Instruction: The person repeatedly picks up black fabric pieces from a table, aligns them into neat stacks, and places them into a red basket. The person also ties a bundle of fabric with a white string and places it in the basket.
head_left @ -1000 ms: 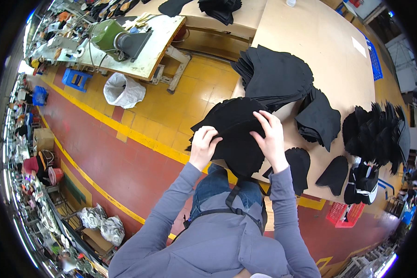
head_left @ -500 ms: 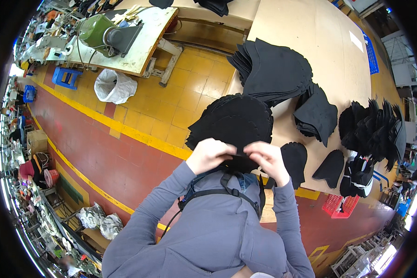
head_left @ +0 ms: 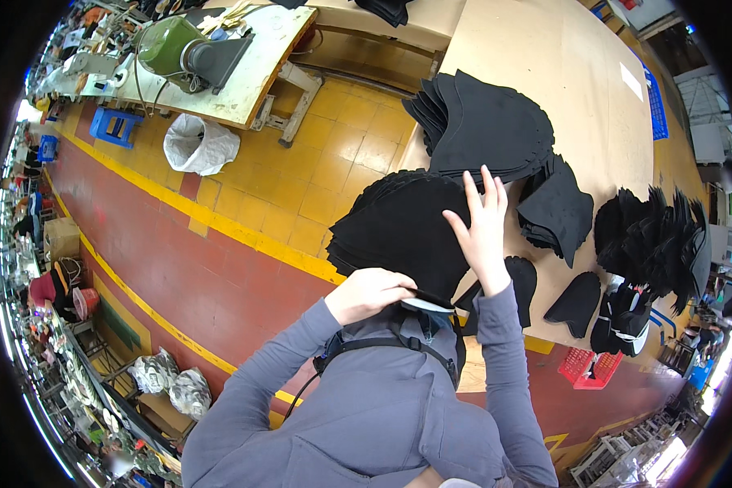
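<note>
My left hand [head_left: 370, 294] pinches the edge of a black cut piece [head_left: 431, 302] close to my body; a white strip shows along its lower side. Just beyond it lies a fanned stack of black cut pieces [head_left: 403, 224] with scalloped edges. My right hand [head_left: 484, 232] is raised over the right side of this stack, fingers spread, holding nothing. Its fingertips are close to the front edge of a farther stack of black pieces [head_left: 488, 122]; whether they touch it I cannot tell.
On the tan tabletop [head_left: 594, 106], more black pieces [head_left: 557, 207] and a bristling black pile [head_left: 651, 240] lie to the right. A red basket [head_left: 591, 368] is below the table's near edge. At left stand a green machine [head_left: 169, 54], a white sack [head_left: 201, 146] and a blue stool [head_left: 115, 128].
My right hand has left the piece near my body and moved up and away, its fingers opening. My left hand has stayed low, and the piece's white strip now shows.
</note>
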{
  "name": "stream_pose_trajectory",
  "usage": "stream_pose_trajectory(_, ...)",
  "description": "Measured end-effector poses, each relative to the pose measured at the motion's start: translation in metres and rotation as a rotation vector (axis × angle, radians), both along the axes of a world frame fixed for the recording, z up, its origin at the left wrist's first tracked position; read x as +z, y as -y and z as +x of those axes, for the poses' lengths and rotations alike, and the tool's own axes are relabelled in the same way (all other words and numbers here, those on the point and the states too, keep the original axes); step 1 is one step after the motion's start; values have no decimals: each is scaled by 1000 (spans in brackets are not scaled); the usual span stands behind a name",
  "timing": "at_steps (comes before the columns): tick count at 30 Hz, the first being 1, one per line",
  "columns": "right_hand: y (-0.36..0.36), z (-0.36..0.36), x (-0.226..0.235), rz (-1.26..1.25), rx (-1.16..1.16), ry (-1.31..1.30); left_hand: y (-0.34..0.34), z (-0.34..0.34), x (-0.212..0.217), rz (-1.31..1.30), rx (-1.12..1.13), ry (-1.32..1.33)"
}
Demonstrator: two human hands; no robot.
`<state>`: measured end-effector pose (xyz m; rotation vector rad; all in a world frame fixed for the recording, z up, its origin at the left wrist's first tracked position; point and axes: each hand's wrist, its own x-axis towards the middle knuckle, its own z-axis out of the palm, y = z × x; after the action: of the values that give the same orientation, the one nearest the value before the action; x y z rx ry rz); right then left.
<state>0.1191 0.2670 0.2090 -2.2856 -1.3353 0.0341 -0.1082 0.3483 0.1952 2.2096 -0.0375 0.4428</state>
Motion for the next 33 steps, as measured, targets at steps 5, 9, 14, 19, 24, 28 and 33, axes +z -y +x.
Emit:
stream_pose_trajectory(5,27,1,22,149,316,-575,-7,3,11,76,259,192)
stream_pose_trajectory(9,46,18,46,-21,744,-1178,-18,11,37,129,278,152)
stream_pose_trajectory(14,14,9,-10,-114,-4,-24,-1,7,38,-117,91,146)
stream_pose_trajectory(19,37,10,20,-22,318,-714,0,4,37,-106,390,48)
stream_pose_trajectory(24,49,13,11,125,393,-1073,-10,-1,28,-158,54,-24)
stream_pose_trajectory(28,41,-2,-18,-159,128,-191,7,-9,40,-158,41,51)
stream_pose_trajectory(33,72,-22,34,287,369,-1499,-2,-23,53,-684,512,234)
